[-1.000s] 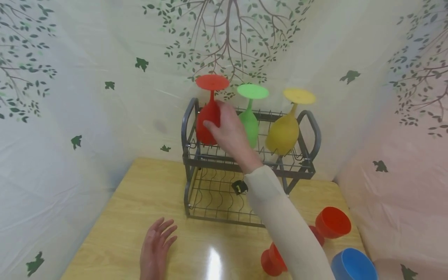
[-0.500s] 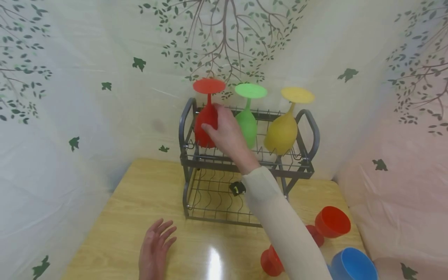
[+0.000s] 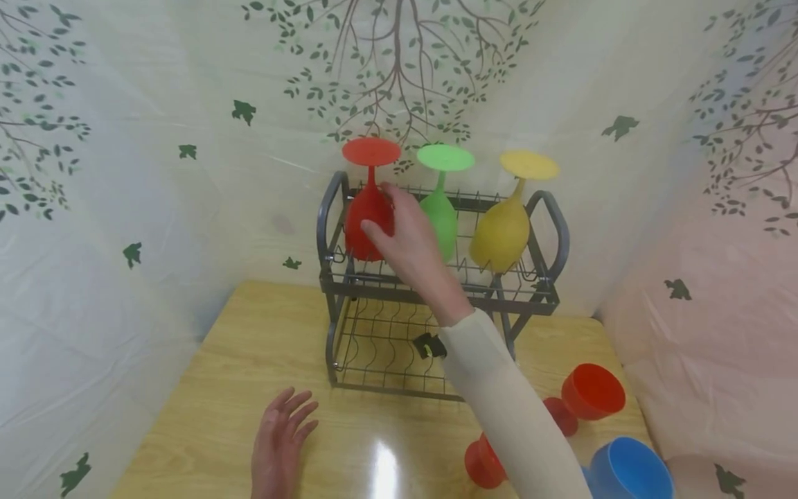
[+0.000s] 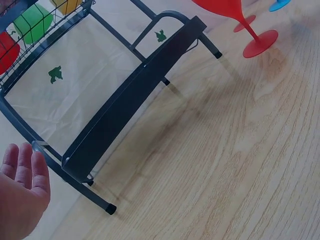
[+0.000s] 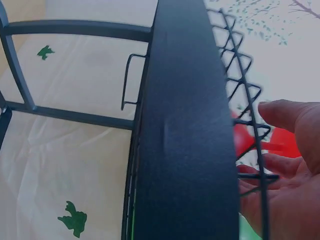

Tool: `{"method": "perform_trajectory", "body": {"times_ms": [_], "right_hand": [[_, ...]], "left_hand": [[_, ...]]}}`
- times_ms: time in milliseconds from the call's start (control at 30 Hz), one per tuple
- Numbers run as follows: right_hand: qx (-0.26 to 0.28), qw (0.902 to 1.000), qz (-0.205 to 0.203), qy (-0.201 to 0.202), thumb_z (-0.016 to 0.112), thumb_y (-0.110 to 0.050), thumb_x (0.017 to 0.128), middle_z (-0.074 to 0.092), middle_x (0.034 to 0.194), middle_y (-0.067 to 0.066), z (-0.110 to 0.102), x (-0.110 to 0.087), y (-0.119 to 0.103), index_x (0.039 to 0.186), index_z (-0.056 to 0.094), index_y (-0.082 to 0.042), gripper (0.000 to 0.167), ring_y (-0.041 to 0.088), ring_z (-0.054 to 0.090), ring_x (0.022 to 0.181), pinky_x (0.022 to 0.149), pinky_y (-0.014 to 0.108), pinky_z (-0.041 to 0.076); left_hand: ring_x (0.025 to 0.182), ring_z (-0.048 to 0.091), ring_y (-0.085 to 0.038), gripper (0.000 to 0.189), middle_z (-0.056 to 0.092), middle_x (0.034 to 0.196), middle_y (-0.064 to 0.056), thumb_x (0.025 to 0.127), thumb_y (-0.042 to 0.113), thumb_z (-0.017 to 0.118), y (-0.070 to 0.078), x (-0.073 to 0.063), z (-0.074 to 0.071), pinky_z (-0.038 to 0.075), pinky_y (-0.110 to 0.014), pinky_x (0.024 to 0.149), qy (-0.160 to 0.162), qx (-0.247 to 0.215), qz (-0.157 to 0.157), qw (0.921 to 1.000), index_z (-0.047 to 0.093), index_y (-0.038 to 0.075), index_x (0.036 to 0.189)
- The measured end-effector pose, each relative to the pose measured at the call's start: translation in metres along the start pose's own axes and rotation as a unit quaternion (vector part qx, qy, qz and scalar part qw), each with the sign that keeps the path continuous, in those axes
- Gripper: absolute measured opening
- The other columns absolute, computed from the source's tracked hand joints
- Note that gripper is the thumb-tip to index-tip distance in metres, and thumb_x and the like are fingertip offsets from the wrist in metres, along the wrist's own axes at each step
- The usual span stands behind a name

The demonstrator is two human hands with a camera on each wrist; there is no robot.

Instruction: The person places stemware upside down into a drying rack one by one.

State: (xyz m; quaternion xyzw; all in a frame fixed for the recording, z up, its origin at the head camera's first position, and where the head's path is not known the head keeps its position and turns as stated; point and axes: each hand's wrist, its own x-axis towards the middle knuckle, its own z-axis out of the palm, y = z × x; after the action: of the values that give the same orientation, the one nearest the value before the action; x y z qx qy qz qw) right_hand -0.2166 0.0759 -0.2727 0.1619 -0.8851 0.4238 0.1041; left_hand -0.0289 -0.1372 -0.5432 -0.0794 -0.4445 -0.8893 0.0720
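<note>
A red goblet (image 3: 361,222) rests upside down at the left of the rack's upper tier, its foot uppermost. My right hand (image 3: 411,242) is beside its bowl. The thumb lies in front of the bowl and the fingers reach behind it, partly hidden. In the right wrist view the thumb (image 5: 285,114) is straight and looks apart from the red goblet (image 5: 282,142). A green goblet (image 3: 441,222) and a yellow goblet (image 3: 501,235) stand inverted to the right. My left hand (image 3: 279,440) hovers palm inward over the table's front left, fingers relaxed, holding nothing.
The two-tier dark dish rack (image 3: 346,285) stands at the back of the wooden table (image 3: 249,339). At front right are an upright red goblet (image 3: 592,394), a blue goblet (image 3: 632,471) and another red goblet (image 3: 483,466), partly behind my right sleeve (image 3: 505,395). A patterned curtain (image 3: 280,208) hangs behind.
The red goblet has come down slightly onto the rack. My right hand has since shifted a little to the right, uncovering more of its bowl. My left hand has hardly moved.
</note>
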Motion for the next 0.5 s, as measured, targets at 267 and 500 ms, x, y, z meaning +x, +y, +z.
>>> {"method": "perform_trajectory", "body": {"times_ms": [267, 500], "right_hand": [[0.064, 0.9971, -0.015, 0.038, 0.069, -0.030, 0.101, 0.045, 0.158, -0.007, -0.023, -0.045, -0.003, 0.157, 0.042, -0.018, 0.064, 0.017, 0.045, 0.141, 0.113, 0.041, 0.044], [0.067, 0.9941, -0.042, 0.073, 0.070, -0.038, 0.099, 0.051, 0.153, -0.011, -0.050, -0.089, -0.009, 0.153, 0.049, -0.023, 0.060, 0.018, 0.050, 0.136, 0.108, 0.042, 0.047]], "left_hand": [[0.122, 0.064, -0.019, 0.042, 0.067, 0.134, -0.005, 0.114, 0.019, 0.020, -0.004, 0.004, 0.004, 0.054, -0.033, 0.100, -0.016, -0.002, -0.011, 0.9998, 0.051, 0.012, 0.143], [0.123, 0.064, -0.022, 0.038, 0.068, 0.133, -0.008, 0.112, 0.014, 0.022, -0.008, 0.011, 0.014, 0.052, -0.033, 0.101, -0.025, 0.014, -0.013, 0.9995, 0.045, 0.011, 0.143]]}}
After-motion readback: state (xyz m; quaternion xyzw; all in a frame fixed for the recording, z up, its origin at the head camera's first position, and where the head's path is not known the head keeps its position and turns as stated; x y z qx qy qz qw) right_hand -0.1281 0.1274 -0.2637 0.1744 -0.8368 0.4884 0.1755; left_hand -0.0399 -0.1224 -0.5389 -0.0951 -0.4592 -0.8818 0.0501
